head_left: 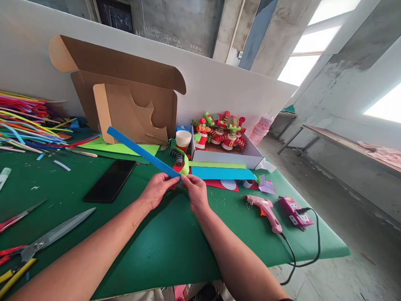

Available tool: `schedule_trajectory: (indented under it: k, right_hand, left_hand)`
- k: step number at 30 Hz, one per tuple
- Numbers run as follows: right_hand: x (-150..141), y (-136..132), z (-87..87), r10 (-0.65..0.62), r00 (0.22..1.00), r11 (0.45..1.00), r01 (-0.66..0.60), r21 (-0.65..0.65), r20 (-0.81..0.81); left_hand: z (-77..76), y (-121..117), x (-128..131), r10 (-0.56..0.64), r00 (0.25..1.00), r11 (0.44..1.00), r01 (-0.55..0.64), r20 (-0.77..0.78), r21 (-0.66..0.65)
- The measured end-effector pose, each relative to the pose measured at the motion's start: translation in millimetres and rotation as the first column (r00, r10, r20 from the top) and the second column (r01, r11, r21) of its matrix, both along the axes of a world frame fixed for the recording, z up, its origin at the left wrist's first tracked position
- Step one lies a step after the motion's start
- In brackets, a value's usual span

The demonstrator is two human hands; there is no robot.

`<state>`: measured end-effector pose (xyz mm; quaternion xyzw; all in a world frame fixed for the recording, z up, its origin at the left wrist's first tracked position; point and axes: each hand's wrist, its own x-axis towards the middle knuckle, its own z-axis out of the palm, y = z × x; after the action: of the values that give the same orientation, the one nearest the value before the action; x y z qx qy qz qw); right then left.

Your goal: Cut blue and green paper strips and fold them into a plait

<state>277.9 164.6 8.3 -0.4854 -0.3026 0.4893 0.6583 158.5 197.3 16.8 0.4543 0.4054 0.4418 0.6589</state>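
A blue paper strip [142,151] slants up and leftward from the fingers of both hands. My left hand [158,190] pinches its lower end between thumb and fingers. Close beside it, my right hand [196,190] is closed at the same end, fingertips almost touching the left ones. A second blue stretch of paper [222,173] runs rightward behind the right hand; whether it joins the held strip is hidden by the fingers. Just beyond the hands are a curled light-green strip [186,165], a dark pleated paper piece [178,157] and red paper [216,184].
White paper cups [183,139] stand beside a box [225,158] of red-and-green paper figures. A glue gun [265,209] and purple power block [296,212] lie right, with cables over the edge. Left are a black phone [109,182], large scissors [53,234] and pipe cleaners [25,121].
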Motion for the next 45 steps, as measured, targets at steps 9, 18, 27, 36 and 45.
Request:
schedule_trajectory:
  k: [9, 18, 27, 36, 45]
  right_hand:
    - [9.6, 5.8, 2.1, 0.087, 0.980, 0.996, -0.082, 0.035, -0.179]
    - [8.0, 8.2, -5.2, 0.194, 0.951, 0.981, -0.186, 0.056, -0.241]
    - [3.6, 6.7, -10.0, 0.162, 0.984, 0.987, -0.159, 0.035, -0.069]
    - [0.7, 5.2, -13.7, 0.103, 0.991, 0.995, -0.104, 0.001, 0.090]
    - [3.2, 5.6, -10.6, 0.079, 0.984, 0.997, -0.079, -0.012, 0.161]
  left_hand:
    - [1.4, 5.8, -7.2, -0.052, 0.994, 0.998, 0.050, -0.099, -0.027]
    - [4.9, 2.6, -9.7, -0.160, 0.984, 0.985, 0.154, -0.083, -0.076]
    - [5.9, 1.9, -8.3, -0.151, 0.984, 0.987, 0.144, -0.098, -0.075]
    - [0.8, 0.3, -2.2, -0.161, 0.982, 0.985, 0.155, -0.098, -0.072]
    - [-0.4, 0.9, -3.8, -0.196, 0.978, 0.980, 0.193, -0.067, -0.052]
